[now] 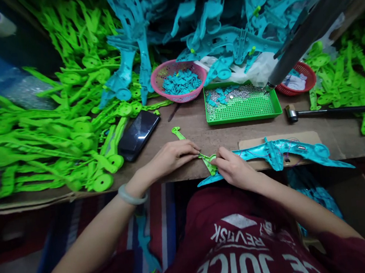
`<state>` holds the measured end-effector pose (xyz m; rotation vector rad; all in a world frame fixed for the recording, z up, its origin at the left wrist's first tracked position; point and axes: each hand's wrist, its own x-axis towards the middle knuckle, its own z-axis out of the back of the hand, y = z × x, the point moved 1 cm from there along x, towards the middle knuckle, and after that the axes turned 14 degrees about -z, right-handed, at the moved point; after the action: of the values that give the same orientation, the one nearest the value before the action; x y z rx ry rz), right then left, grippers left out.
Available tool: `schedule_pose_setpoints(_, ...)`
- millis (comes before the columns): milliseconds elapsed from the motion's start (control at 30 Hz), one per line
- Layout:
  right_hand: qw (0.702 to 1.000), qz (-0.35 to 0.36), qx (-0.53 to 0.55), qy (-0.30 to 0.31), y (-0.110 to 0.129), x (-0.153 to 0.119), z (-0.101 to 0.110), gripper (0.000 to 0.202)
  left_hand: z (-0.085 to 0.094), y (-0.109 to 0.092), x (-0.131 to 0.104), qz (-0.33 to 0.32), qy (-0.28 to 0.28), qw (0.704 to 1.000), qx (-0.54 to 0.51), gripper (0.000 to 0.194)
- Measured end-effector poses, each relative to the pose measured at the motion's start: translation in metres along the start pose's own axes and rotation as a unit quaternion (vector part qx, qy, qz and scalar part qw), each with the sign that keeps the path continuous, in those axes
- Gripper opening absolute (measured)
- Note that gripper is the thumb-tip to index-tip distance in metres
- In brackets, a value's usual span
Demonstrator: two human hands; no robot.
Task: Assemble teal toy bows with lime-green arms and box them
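A long blue plastic part [288, 149] lies along the table's front edge, with thin wires on it. Over its left end sits a green plastic piece [209, 165]. My left hand [179, 154] pinches this green piece at its upper left tip. The fingers of my right hand [233, 166] are closed on its round right end, resting over the blue part. Behind my left hand another green piece [177, 132] sticks out, its lower end hidden by the hand.
A black phone [139, 134] lies left, beside heaped green parts [81, 134]. Behind are a pink basket [181, 97], a green tray [245, 113] and a red basket [309, 80]. A hammer [326, 112] lies right. A dark metal tube [311, 27] slants down from upper right.
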<state>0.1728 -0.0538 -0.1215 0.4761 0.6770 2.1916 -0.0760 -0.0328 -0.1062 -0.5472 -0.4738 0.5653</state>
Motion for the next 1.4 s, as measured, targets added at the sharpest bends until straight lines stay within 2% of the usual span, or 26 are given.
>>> schedule_pose_setpoints(133, 1.0, 0.007, -0.009, -0.005, 0.0, 0.0, 0.0, 0.024, -0.003, -0.002, -0.001, 0.027, 0.014, 0.999, 0.038, 0.023)
schedule_pose_setpoints(300, 0.999, 0.025, -0.025, -0.022, 0.006, -0.002, 0.001, 0.024, -0.011, -0.002, -0.007, 0.002, -0.005, 0.998, 0.066, 0.026)
schedule_pose_setpoints(467, 0.995, -0.03, 0.05, -0.077, 0.007, -0.003, 0.004, 0.023, -0.009, -0.003, -0.005, 0.028, -0.021, 0.999, 0.03, 0.021)
schedule_pose_setpoints(567, 0.995, -0.055, 0.053, -0.064, 0.006, -0.001, 0.005, 0.022, -0.006, -0.004, -0.005, 0.031, -0.037, 0.999, -0.009, 0.018)
schedule_pose_setpoints(867, 0.997, -0.048, 0.013, -0.054, 0.01, 0.002, 0.009, 0.022, -0.007, 0.001, -0.004, 0.071, -0.082, 0.992, -0.064, 0.017)
schedule_pose_setpoints(1033, 0.997, -0.039, -0.02, -0.058, 0.013, 0.001, 0.011, 0.022, -0.011, 0.002, -0.001, 0.085, -0.089, 0.99, -0.064, 0.013)
schedule_pose_setpoints(1167, 0.997, -0.043, -0.054, -0.016, 0.016, 0.002, 0.013, 0.022, -0.012, 0.0, -0.001, 0.083, -0.094, 0.991, -0.042, 0.01)
schedule_pose_setpoints(1267, 0.997, -0.063, -0.046, 0.001, 0.019, 0.005, 0.017, 0.023, -0.012, 0.0, -0.003, 0.07, -0.088, 0.992, -0.051, 0.013)
schedule_pose_setpoints(1400, 0.997, -0.074, -0.03, -0.008, 0.026, 0.008, 0.02, 0.018, -0.013, 0.0, -0.004, 0.075, -0.103, 0.99, -0.054, 0.015)
